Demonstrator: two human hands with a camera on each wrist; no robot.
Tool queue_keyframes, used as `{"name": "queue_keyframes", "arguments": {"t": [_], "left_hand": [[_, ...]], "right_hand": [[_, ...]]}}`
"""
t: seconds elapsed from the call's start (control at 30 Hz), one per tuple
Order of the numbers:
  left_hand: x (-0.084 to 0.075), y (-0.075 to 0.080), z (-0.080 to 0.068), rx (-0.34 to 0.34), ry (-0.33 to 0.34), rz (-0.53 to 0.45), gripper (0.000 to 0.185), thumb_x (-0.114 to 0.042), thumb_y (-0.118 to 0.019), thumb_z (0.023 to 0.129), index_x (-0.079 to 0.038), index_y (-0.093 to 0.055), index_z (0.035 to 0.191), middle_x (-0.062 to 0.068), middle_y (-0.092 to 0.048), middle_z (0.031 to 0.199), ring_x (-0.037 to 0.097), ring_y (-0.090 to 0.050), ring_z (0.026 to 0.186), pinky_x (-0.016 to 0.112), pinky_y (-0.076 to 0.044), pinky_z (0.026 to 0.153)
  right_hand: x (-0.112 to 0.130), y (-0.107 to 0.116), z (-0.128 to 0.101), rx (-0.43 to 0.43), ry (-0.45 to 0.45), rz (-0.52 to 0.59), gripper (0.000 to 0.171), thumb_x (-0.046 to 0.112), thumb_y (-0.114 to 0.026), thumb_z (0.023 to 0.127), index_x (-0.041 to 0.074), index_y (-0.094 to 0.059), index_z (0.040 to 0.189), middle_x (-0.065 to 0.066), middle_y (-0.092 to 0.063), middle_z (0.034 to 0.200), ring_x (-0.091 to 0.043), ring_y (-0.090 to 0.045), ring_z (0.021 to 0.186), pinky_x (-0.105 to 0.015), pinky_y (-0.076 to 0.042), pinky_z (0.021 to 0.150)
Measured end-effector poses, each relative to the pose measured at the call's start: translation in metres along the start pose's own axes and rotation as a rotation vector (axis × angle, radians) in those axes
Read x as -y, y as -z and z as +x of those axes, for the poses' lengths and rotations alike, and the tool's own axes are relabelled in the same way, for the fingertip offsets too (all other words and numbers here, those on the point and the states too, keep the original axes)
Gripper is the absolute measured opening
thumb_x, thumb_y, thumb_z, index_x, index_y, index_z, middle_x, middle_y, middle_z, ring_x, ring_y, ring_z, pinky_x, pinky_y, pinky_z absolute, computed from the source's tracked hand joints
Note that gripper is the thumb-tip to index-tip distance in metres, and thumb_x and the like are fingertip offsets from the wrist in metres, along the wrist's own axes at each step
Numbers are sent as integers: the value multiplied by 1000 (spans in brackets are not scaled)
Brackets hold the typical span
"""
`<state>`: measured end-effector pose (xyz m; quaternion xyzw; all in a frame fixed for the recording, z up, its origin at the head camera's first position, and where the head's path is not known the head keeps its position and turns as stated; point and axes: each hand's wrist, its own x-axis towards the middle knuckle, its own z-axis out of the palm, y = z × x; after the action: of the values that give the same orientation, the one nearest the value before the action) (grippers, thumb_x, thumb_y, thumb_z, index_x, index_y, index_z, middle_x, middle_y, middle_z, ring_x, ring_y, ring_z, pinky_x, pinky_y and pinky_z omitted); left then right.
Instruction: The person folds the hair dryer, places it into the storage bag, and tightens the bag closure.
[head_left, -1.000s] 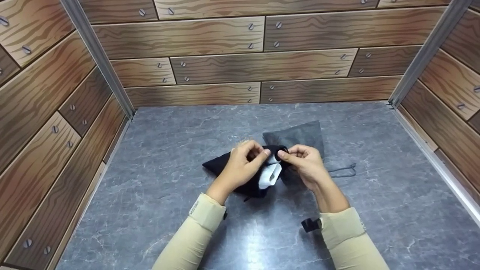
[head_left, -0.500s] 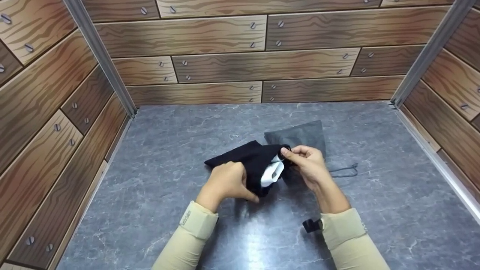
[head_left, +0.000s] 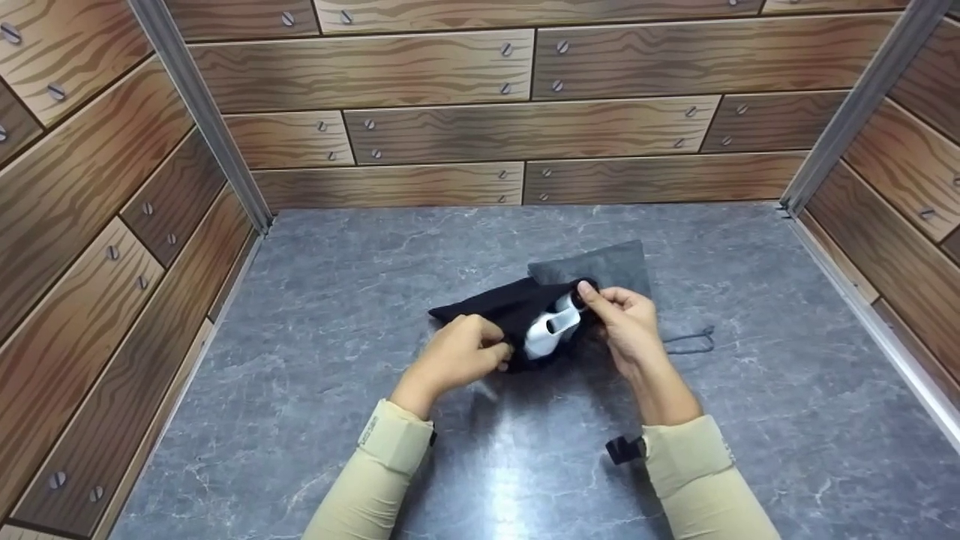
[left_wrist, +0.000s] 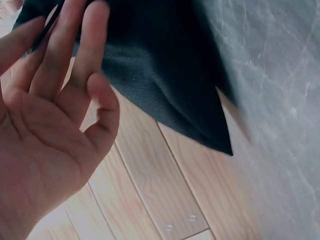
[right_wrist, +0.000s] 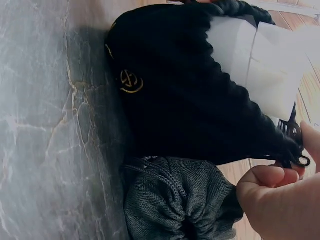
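Observation:
A black drawstring bag (head_left: 487, 301) lies between the two hands, its mouth turned toward the viewer. Inside that mouth sits a white, angular, folded-looking thing (head_left: 553, 330), its kind unclear. At the near left edge of the mouth, my left hand (head_left: 456, 352) holds the cloth with curled fingers. My right hand (head_left: 628, 322) pinches the gathered rim at the far right, thumb on top. In the right wrist view the black bag (right_wrist: 170, 100) shows a small gold emblem, and a dark toothed piece (right_wrist: 290, 131) lies close to the right fingertips.
A grey drawstring bag (head_left: 596, 262) lies just behind the black one, its cord (head_left: 690, 343) trailing right on the marbled grey table (head_left: 337, 255). Wood-patterned walls (head_left: 420, 135) enclose the back and sides. A black strap piece (head_left: 624, 450) hangs at the right wrist.
My left hand let go of the far rim, moved down to the near left side and took hold there. The bag's mouth has shifted up and right; my right hand keeps its pinch.

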<state>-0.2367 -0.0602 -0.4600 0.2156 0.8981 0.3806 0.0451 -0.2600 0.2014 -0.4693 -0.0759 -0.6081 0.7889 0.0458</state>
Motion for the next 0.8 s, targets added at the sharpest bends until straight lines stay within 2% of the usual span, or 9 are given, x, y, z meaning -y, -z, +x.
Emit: {"name": "queue_keyframes", "arguments": {"t": [0.17, 0.33, 0.43, 0.53, 0.63, 0.7, 0.8], "left_hand": [[4, -3, 6, -122, 18, -183, 29, -16, -62, 97, -9, -73, 72, -1, -79, 79, 15, -78, 75, 31, -60, 67], [-2, -1, 15, -297, -1, -430, 33, -8, -58, 99, -9, -59, 66, 12, -78, 82, 21, -78, 74, 43, -66, 71], [-8, 0, 18, -353, -51, -499, 33, -6, -57, 100, -7, -58, 68, 16, -77, 84, 23, -79, 78, 44, -67, 75], [-8, -1, 19, -341, -82, -544, 27, -6, -57, 101, 1, -68, 77, 17, -78, 87, 24, -80, 81, 42, -67, 78], [-6, -2, 18, -307, -68, -545, 26, -7, -56, 102, 3, -70, 84, 11, -76, 82, 17, -76, 75, 37, -66, 73], [-4, -2, 17, -278, -47, -530, 26, -10, -53, 103, -2, -66, 82, 3, -69, 74, 10, -67, 65, 29, -60, 64], [-2, -1, 17, -261, -21, -515, 30, -13, -46, 103, -11, -53, 74, -5, -51, 63, 7, -48, 56, 22, -43, 55]], "right_hand": [[-1, 0, 0, -32, -5, 36, 29, 17, -81, 96, 10, -64, 73, 7, -64, 65, -5, -51, 54, -19, -40, 48], [-1, -3, 0, 3, -5, 73, 26, 12, -80, 96, 8, -64, 76, 3, -70, 68, -7, -65, 60, -21, -54, 54], [-1, -3, -1, 13, 15, 48, 26, 11, -81, 94, 8, -63, 76, 2, -69, 68, -8, -65, 63, -21, -56, 58], [0, -2, -1, 9, 37, -24, 27, 13, -83, 92, 8, -63, 74, 2, -67, 66, -7, -61, 60, -20, -53, 57], [0, 1, -1, 3, 55, -87, 28, 15, -85, 92, 9, -64, 74, 3, -67, 65, -6, -58, 58, -20, -49, 54], [1, 2, -1, 6, 62, -110, 27, 16, -85, 92, 9, -64, 75, 4, -66, 64, -5, -56, 57, -20, -47, 54], [2, 2, -2, 23, 53, -94, 25, 17, -83, 94, 10, -66, 77, 8, -64, 64, -4, -53, 56, -19, -43, 51]]}}
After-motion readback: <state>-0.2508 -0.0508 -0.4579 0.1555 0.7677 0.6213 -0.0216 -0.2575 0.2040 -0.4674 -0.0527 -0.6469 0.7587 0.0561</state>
